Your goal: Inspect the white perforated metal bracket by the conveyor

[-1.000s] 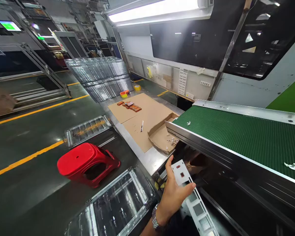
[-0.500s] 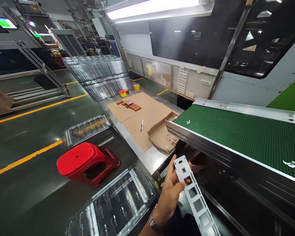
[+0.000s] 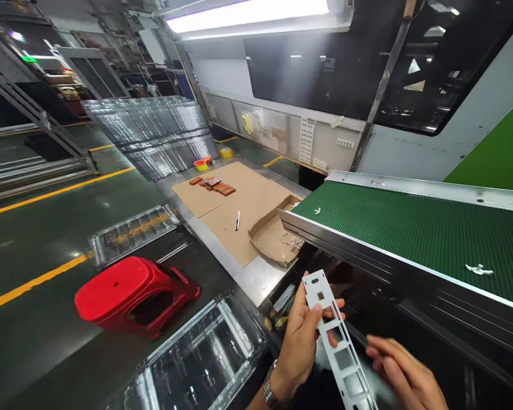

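My left hand (image 3: 300,341), with a metal watch on its wrist, grips a long white slotted panel (image 3: 312,290) near its upper end. The thumb lies across the front and fingertips show behind it and through a cutout. One oval hole and a row of square openings run along the panel, whose lower end leaves the view. My right hand (image 3: 406,373) is to the right of the panel, apart from it, fingers loosely bent and nothing visible in them. Beyond both hands lies a green conveyor belt (image 3: 389,228) bearing a few small white pieces (image 3: 479,269).
A cardboard tray (image 3: 263,242) with several white bits sits under the belt's end. On the cardboard sheet (image 3: 256,188) lie a cutter knife (image 3: 237,221) and brown blocks (image 3: 224,188). Tape rolls (image 3: 226,152), a red stool (image 3: 115,287) and clear plastic trays (image 3: 196,353) are left.
My right hand has come into view at the lower right. The scene has shifted slightly left as the head turned. The left hand still holds the panel.
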Demonstrator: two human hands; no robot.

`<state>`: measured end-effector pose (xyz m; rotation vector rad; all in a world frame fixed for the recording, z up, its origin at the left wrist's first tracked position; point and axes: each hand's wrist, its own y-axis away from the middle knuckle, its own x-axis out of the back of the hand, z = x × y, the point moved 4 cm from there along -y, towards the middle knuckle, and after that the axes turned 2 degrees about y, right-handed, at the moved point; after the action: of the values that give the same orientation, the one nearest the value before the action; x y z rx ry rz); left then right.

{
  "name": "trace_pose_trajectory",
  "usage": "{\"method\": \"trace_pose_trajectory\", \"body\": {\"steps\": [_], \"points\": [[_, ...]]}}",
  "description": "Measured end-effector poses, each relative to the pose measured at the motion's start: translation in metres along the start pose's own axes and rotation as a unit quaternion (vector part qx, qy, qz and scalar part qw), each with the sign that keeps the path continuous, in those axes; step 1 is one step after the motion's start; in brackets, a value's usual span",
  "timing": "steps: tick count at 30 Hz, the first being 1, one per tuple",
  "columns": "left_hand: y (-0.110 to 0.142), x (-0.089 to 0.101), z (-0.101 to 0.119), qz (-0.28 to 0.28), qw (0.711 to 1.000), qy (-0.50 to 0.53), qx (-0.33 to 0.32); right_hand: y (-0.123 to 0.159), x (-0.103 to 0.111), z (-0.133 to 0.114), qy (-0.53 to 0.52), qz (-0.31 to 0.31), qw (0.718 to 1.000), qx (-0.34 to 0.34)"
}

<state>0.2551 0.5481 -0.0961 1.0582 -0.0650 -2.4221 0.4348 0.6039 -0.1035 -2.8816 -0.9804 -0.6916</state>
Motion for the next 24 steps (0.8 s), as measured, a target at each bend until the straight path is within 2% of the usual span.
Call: {"method": "trace_pose_trajectory", "body": {"steps": [2, 4, 8, 11, 15, 19, 24], "points": [[0.001, -0.004, -0.002, -0.007, 1.0, -0.008, 0.005, -0.023, -0.001, -0.019, 0.006, 0.028, 0.999, 0.03], [0.003, -0.007, -0.004, -0.013, 1.0, -0.013, 0.006, -0.043, -0.007, -0.035, -0.02, 0.049, 0.998, 0.027], [0.005, -0.004, -0.008, -0.019, 1.0, -0.016, -0.008, -0.065, -0.031, -0.055, -0.118, -0.006, 0.993, -0.007], [0.007, 0.001, -0.01, -0.012, 1.0, -0.014, -0.011, -0.067, -0.048, -0.061, -0.191, -0.056, 0.98, -0.019], [0.007, 0.001, -0.009, -0.019, 1.0, 0.002, -0.001, -0.063, -0.06, -0.059, -0.291, -0.068, 0.953, -0.052], [0.008, -0.001, -0.005, -0.016, 1.0, 0.014, -0.005, -0.062, -0.063, -0.058, -0.343, -0.07, 0.934, -0.074], [0.009, 0.0, -0.005, -0.02, 1.0, 0.004, 0.001, -0.061, -0.061, -0.061, -0.362, -0.068, 0.927, -0.071]]}}
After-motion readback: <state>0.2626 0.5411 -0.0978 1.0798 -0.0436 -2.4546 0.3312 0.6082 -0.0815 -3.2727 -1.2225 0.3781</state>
